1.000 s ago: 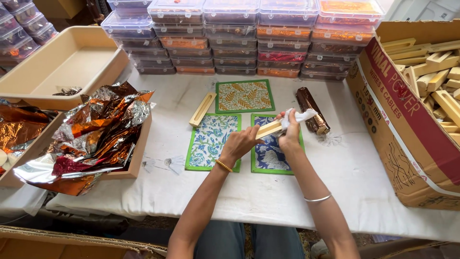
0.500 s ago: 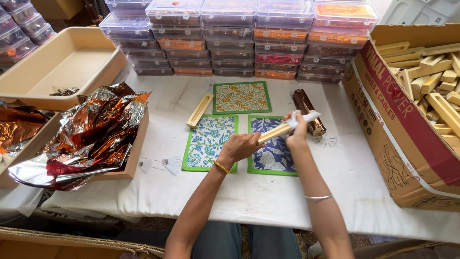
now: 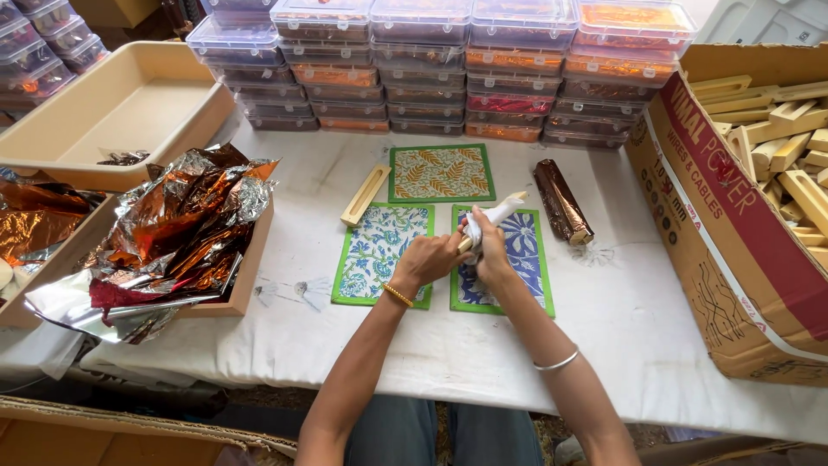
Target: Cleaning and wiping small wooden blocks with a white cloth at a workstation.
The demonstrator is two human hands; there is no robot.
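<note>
My left hand (image 3: 427, 260) grips the near end of a pale wooden stick-shaped piece (image 3: 511, 204). My right hand (image 3: 489, 251) presses a white cloth (image 3: 483, 222) around the piece's middle. Both hands hover over a blue floral mat with a green border (image 3: 528, 259). Beside it lies a second blue-green floral mat (image 3: 379, 250), and behind them a green and orange leaf-patterned mat (image 3: 440, 173). Another wooden piece (image 3: 365, 195) rests left of the mats. A roll wrapped in brown foil (image 3: 561, 201) lies to the right.
Crumpled copper and silver foil sheets (image 3: 172, 229) fill a wooden tray at the left. A beige plastic tub (image 3: 112, 116) sits behind it. Stacked clear lidded boxes (image 3: 431, 69) line the back. A cardboard carton of wooden pieces (image 3: 759, 173) stands at the right.
Both hands have slid toward me along the wooden piece, the cloth moving from its far tip to its middle. The piece stays angled over the blue mat.
</note>
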